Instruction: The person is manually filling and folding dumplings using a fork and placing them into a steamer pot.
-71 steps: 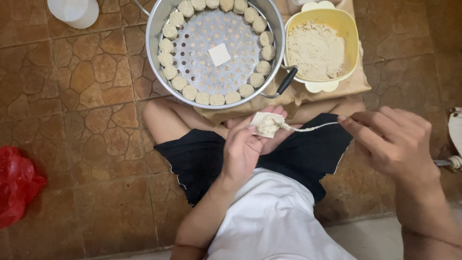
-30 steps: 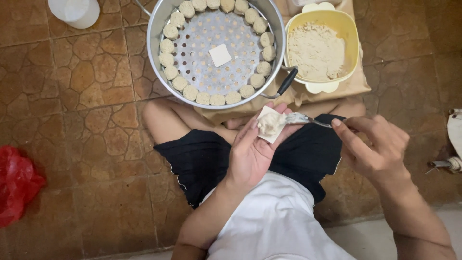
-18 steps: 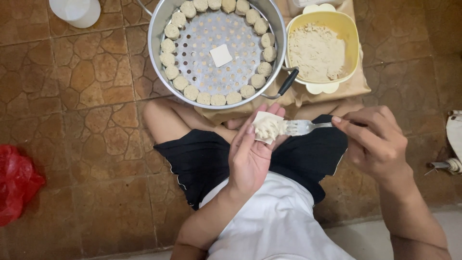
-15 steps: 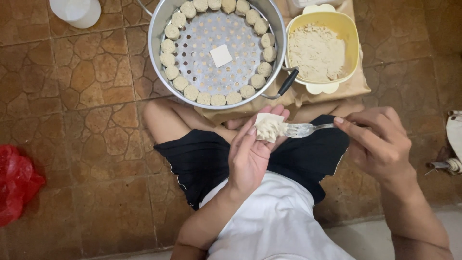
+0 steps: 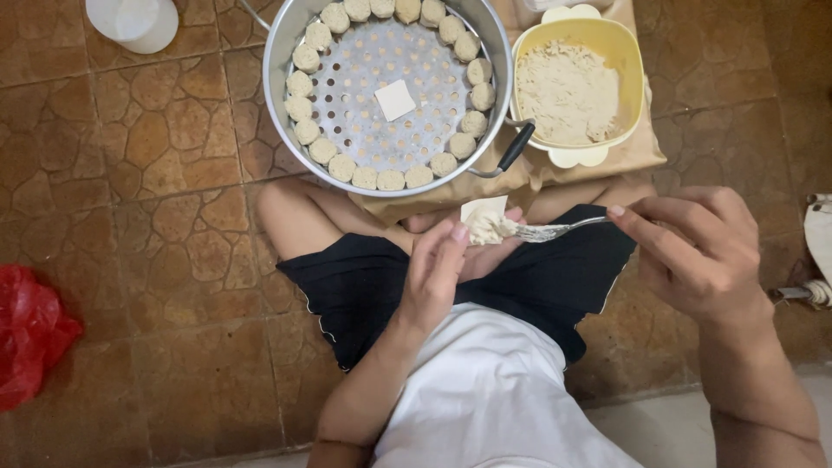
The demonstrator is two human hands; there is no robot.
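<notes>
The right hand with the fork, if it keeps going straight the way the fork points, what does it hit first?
The right hand holds a fork pointing leftward. Its tines already touch the filling on the dumpling wrapper cupped in the left hand, so it would likely press into that filling and the wrapper first.

Floor (image 5: 165,286): brown tiles with an irregular stone-like pattern, dark grout lines, surface glossy with soft, even light and faint reflections. Along the lower right edge the tiling gives way to a pale, smooth strip of flooring (image 5: 641,425). A crumpled red plastic bag (image 5: 30,334) lies at the left edge. A white round container (image 5: 134,19) stands at the top left corner. A pale object with a bound cord (image 5: 810,290) shows at the right edge, partly cut off.
</notes>
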